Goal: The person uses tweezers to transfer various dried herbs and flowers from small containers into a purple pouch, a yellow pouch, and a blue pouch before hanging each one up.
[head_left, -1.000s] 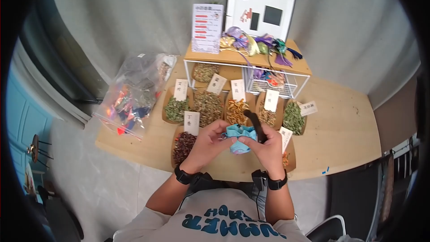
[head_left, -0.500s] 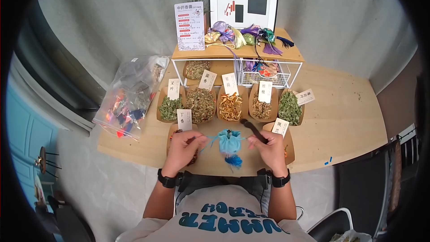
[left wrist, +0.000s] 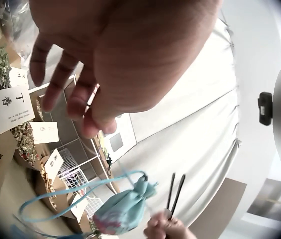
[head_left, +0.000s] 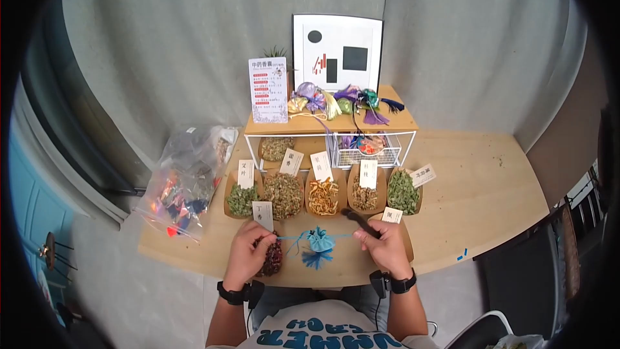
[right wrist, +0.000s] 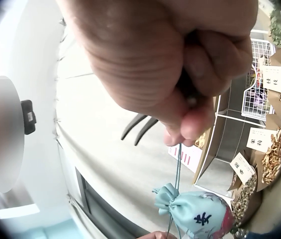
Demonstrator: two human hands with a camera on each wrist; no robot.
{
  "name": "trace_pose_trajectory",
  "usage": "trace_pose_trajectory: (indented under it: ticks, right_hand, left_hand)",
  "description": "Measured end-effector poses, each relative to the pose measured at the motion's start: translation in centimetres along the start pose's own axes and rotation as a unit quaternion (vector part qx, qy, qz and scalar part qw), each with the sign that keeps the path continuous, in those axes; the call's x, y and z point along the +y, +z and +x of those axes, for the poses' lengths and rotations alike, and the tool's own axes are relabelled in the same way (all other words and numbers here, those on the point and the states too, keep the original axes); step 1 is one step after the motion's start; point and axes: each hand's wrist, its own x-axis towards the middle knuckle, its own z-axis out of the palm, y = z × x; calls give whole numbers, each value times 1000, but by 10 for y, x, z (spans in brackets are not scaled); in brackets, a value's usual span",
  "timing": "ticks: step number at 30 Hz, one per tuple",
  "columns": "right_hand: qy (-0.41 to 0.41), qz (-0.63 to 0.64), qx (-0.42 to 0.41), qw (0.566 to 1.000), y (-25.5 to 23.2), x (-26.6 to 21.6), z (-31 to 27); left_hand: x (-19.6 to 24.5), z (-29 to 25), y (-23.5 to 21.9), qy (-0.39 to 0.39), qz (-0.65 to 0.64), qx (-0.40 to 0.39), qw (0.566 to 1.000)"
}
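Note:
A light blue drawstring pouch (head_left: 321, 240) hangs between the hands on its blue cords (left wrist: 63, 191), its neck gathered tight. A dark character and a pink patch mark its side in the right wrist view, and a blue tassel (head_left: 316, 260) dangles below it. On the left, the left hand (head_left: 248, 251) pinches one cord end between thumb and finger. The right hand (head_left: 389, 247) pinches the opposite cord while also gripping black tongs (head_left: 360, 221), whose two slim prongs point away from the palm in the right wrist view.
Paper trays of dried herbs (head_left: 283, 195) with name cards line the table beyond the hands. A tray of dark red buds (head_left: 273, 255) lies by the left hand. Behind stands a wooden-topped rack (head_left: 387, 119) with sachets, and a plastic bag (head_left: 187, 184) lies left.
The hands moved apart, from holding the pouch's rim to pulling its cords sideways. The pouch mouth has drawn shut, and the pouch now hangs between them with its tassel showing.

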Motion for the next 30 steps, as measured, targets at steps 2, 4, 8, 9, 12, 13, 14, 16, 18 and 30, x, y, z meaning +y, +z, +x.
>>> trace_pose_trajectory:
  ticks: [2,4,8,9,12,13,14,16,18,30]
  right_hand:
    - [-18,89,8,996,-8,-17,21]
    - [-42,136,28,989,-20,-49,49]
    - [-125,-25,26,991,-53,-114,132]
    - [-132,-8,46,990,-59,-124,158]
    - [-240,-42,85,966,-87,-149,252]
    - [-255,-70,104,959,-93,-154,280]
    - [-258,-71,105,958,-91,-161,297]
    - [-257,-181,89,945,-81,-175,317]
    - [-248,-283,135,917,-65,-170,319]
    - [-122,-134,-105,978,48,-17,60]
  left_hand:
    - [5,0,0,7,-29,-2,1000]
    - [8,-1,-1,9,-87,-11,996]
    - [-4,-6,-29,-3,-86,38,996]
    - [-10,-8,-37,6,-73,51,996]
    - [-32,-26,-56,-30,-78,97,992]
    - [-41,-34,-61,-27,-79,99,992]
    - [-50,-43,-64,-50,-76,114,989]
    - [-62,-55,-65,-72,-75,129,986]
    - [-69,-67,-66,-116,-99,159,975]
    - [-132,-61,-38,-131,-162,250,946]
